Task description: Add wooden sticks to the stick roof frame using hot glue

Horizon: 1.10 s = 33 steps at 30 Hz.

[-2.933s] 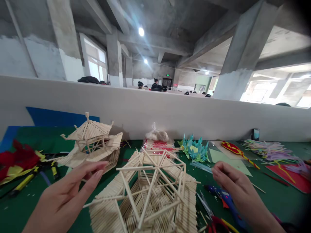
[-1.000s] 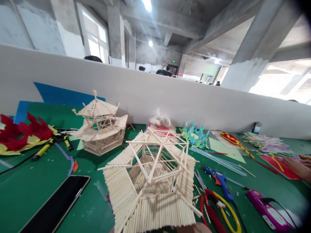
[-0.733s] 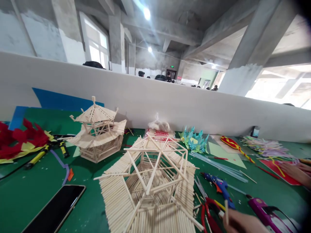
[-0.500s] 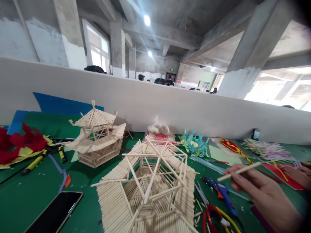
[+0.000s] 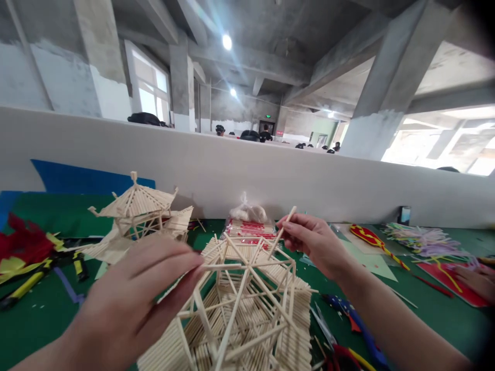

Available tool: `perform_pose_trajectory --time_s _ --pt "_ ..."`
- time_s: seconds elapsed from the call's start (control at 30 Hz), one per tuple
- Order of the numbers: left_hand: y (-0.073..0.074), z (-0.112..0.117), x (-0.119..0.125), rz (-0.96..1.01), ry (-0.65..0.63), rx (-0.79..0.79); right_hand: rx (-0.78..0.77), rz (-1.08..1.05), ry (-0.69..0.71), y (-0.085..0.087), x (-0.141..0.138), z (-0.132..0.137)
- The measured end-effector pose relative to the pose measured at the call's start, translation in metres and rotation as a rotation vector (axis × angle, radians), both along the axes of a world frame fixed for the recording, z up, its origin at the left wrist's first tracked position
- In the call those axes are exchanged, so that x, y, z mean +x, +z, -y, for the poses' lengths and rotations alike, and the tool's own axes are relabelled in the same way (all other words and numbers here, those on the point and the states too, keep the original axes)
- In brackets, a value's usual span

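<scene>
**Two hands at the stick frame**

At nine o'clock on the green counter (image 5: 34, 330) lie red and yellow paper shapes (image 5: 23, 247) with yellow-handled tools (image 5: 27, 286) just beside them. Behind these, a blue sheet (image 5: 77, 179) leans on the white partition (image 5: 247, 175). Toward ten o'clock stands a small finished pavilion (image 5: 135, 219) built of sticks, upright, its two roofs stacked.

The left hand (image 5: 131, 304) comes in from seven o'clock, fingers spread and slightly curled. Its fingertips (image 5: 193, 263) touch the end of a horizontal stick at the upper rim of the large stick frame (image 5: 247, 304); its grip is loose, the fingers apart and not clamped round anything.

The large stick frame sits at the centre, at six o'clock, a cage of crossing sticks rising from sloped panels of sticks laid side by side. Behind it, at twelve o'clock, rests a clear bag (image 5: 247, 214) on a red and white packet (image 5: 251, 228).

The right hand (image 5: 313, 242) reaches in from four o'clock. Its grip is pinched together on a single stick (image 5: 282, 232), which tilts up to the right, its lower end meeting the top of the frame.

Farther right lie blue and red tools (image 5: 356, 324), a pale green sheet (image 5: 371, 260), a red and yellow paper piece (image 5: 371, 239), and a heap of thin coloured strips (image 5: 421, 238). At three o'clock another person's hand (image 5: 474, 275) rests on a red sheet (image 5: 460, 288).
</scene>
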<state>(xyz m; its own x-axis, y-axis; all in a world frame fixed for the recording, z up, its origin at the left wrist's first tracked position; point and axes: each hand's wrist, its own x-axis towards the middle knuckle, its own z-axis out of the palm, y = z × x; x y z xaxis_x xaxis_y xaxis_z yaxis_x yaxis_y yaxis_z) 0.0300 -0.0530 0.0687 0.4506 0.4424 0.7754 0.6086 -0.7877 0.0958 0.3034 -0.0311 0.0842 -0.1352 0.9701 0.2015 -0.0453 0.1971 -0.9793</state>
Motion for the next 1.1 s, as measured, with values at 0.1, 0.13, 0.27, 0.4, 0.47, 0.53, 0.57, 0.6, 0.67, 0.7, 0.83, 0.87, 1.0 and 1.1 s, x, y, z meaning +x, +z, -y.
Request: perform_pose_trajectory --time_s 0.1,0.13,0.27,0.4,0.47,0.53,0.57,0.6,0.67,0.7,0.83,0.87,1.0,1.1 --pt "0.028 -0.025 0.038 -0.068 -0.088 -0.226 0.033 -0.028 0.002 0.001 -0.009 -0.007" --pt "0.032 -0.031 0.048 -0.082 -0.095 -0.295 0.042 -0.034 0.005 0.002 -0.012 -0.009" --pt "0.034 -0.045 0.074 -0.080 -0.167 -0.514 0.070 -0.042 0.021 0.000 -0.019 -0.014" --pt "0.032 -0.052 0.082 -0.111 -0.204 -0.632 0.078 -0.013 0.017 -0.008 -0.017 -0.026" --pt "0.030 -0.055 0.084 -0.123 -0.192 -0.655 0.091 0.008 -0.015 -0.012 -0.013 -0.032" --pt "0.026 -0.058 0.084 -0.115 -0.148 -0.658 0.192 0.090 -0.133 -0.016 -0.009 -0.035" --pt "0.024 -0.060 0.083 -0.105 -0.121 -0.653 0.296 0.186 -0.219 -0.017 -0.007 -0.035" --pt "0.022 -0.061 0.083 -0.095 -0.094 -0.645 0.427 0.311 -0.300 -0.017 -0.005 -0.035" --pt "0.018 -0.063 0.082 -0.077 -0.052 -0.623 0.695 0.604 -0.391 -0.018 -0.003 -0.031" --pt "0.016 -0.063 0.082 -0.072 -0.040 -0.615 0.805 0.740 -0.391 -0.019 -0.002 -0.029" --pt "0.016 -0.062 0.087 -0.078 -0.066 -0.608 1.056 1.168 -0.319 -0.021 -0.004 -0.025" --pt "0.017 -0.061 0.088 -0.080 -0.098 -0.616 1.105 1.236 -0.316 -0.022 -0.005 -0.025" --pt "0.017 -0.058 0.085 -0.058 -0.176 -0.588 1.190 1.314 -0.311 -0.022 -0.003 -0.028" --pt "0.011 -0.055 0.072 -0.037 -0.183 -0.525 1.120 1.365 -0.292 -0.020 0.003 -0.030"
